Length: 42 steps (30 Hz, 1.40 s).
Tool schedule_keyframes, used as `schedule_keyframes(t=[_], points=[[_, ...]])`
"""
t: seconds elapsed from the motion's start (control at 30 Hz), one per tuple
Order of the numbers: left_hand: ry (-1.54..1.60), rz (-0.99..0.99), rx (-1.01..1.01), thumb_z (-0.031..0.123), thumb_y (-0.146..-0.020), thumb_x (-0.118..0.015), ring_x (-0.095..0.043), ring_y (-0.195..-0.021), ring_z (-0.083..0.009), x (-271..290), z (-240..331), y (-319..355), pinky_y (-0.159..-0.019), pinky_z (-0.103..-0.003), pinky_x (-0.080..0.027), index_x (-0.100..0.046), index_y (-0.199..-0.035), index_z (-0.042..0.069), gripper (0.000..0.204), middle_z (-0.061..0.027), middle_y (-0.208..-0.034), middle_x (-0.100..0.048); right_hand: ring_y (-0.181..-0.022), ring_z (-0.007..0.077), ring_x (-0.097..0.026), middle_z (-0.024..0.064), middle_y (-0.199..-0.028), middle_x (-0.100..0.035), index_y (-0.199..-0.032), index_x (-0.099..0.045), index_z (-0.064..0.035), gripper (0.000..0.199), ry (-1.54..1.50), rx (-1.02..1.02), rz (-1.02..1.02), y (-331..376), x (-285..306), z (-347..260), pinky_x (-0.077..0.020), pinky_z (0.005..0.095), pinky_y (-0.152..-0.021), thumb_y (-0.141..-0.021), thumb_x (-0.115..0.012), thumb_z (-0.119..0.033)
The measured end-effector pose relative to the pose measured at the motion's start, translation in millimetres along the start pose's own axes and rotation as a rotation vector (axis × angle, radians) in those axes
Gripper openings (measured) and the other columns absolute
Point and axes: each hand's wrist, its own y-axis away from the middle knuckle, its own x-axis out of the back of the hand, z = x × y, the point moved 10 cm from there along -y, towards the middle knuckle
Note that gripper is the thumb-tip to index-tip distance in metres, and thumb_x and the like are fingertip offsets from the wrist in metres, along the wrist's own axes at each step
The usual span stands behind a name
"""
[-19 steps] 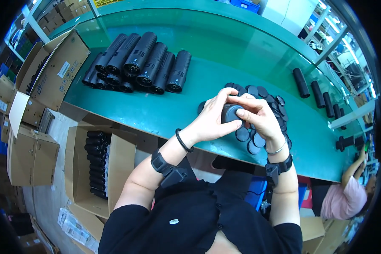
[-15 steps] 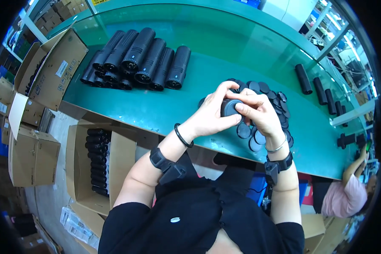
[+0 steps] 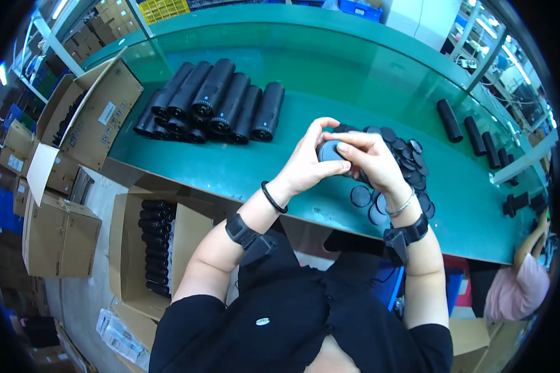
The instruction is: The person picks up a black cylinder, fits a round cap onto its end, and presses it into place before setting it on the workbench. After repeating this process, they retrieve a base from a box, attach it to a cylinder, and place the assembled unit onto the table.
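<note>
Between my hands, above the near part of the green table [image 3: 242, 168], is a black cylinder with a round cap [image 3: 328, 151] on the end facing me. My left hand [image 3: 300, 165] curls around its left side, thumb along the lower edge. My right hand [image 3: 377, 160] grips it from the right, its thumb tip on the cap's face. Most of the cylinder's body is hidden behind the cap and fingers. Just beyond and right of my hands lies a heap of flat black round caps [image 3: 407, 163], partly covered by my right hand.
Black tubes [image 3: 216, 92] are stacked at the table's left. An open carton [image 3: 99, 118] stands at the left end; another carton [image 3: 126, 248] below holds more tubes. Several tubes [image 3: 449, 121] lie at the far right, near a co-worker's pink sleeve [image 3: 518, 292].
The whole view has shifted slightly. My hands stay on the capped cylinder, whose cap now faces me more fully. My right thumb has moved to the cap's upper right edge.
</note>
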Motion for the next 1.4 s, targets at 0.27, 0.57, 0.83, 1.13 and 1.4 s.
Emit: schedule_keyframes(t=[0.27, 0.57, 0.83, 1.13, 1.4], points=[[0.791, 0.031, 0.081, 0.038, -0.099, -0.054, -0.061, -0.107, -0.0250, 5.0, 4.7, -35.4, -0.096, -0.039, -0.048, -0.052, -0.127, 0.008, 0.040, -0.0114, -0.109, -0.064, -0.131, 0.0234, -0.044, 0.0162, -0.138, -0.047, -0.149, -0.030, -0.0026, 0.093, 0.268, 0.127, -0.050, 15.7, 22.3, 38.5, -0.0343, 0.0352, -0.111, -0.074, -0.082, -0.017], [-1.458, 0.424, 0.105, 0.027, -0.084, -0.072, -0.052, -0.117, -0.0400, 156.1, -26.5, -101.6, -0.090, -0.050, -0.050, -0.043, -0.136, 0.006, 0.063, -0.0224, -0.122, -0.052, -0.074, 0.0148, -0.059, 0.0105, -0.095, -0.062, -0.141, -0.038, -0.0104, 0.068, 0.637, -0.106, 0.589, -32.9, 278.0, 64.1, -0.0476, 0.0290, -0.059, -0.086, -0.074, -0.028], [-1.493, 0.177, 0.407, 0.028, -0.079, -0.078, -0.062, -0.109, -0.0421, 159.9, -57.7, -129.3, -0.087, -0.049, -0.054, -0.030, -0.147, 0.008, 0.086, -0.0258, -0.115, -0.065, -0.109, 0.0370, -0.060, 0.0245, -0.127, -0.057, -0.147, -0.031, -0.0074, 0.078, 0.949, -0.258, 0.755, -39.0, 392.8, 128.9, -0.0492, 0.0474, -0.091, -0.082, -0.070, -0.026], [-0.459, 0.059, -0.100, 0.014, -0.066, -0.084, -0.056, -0.115, -0.0246, 96.1, 8.5, -68.5, -0.096, -0.036, -0.047, -0.040, -0.143, 0.007, 0.089, -0.0149, -0.126, -0.053, -0.123, 0.0311, -0.050, 0.0152, -0.122, -0.060, -0.133, -0.057, -0.0117, 0.060, 1.310, -0.004, 0.103, -96.2, 134.7, 74.5, -0.0354, 0.0526, -0.099, -0.082, -0.072, -0.040], [-0.429, 0.062, -0.156, 0.010, -0.069, -0.087, -0.055, -0.110, -0.0140, 63.6, 8.4, -26.0, -0.095, -0.031, -0.047, -0.050, -0.130, 0.006, 0.072, -0.0035, -0.117, -0.057, -0.106, 0.0291, -0.059, 0.0098, -0.098, -0.068, -0.102, -0.070, -0.0081, 0.041, 1.257, 0.085, 0.010, -100.0, 63.8, 88.2, -0.0356, 0.0481, -0.092, -0.068, -0.076, -0.032]])
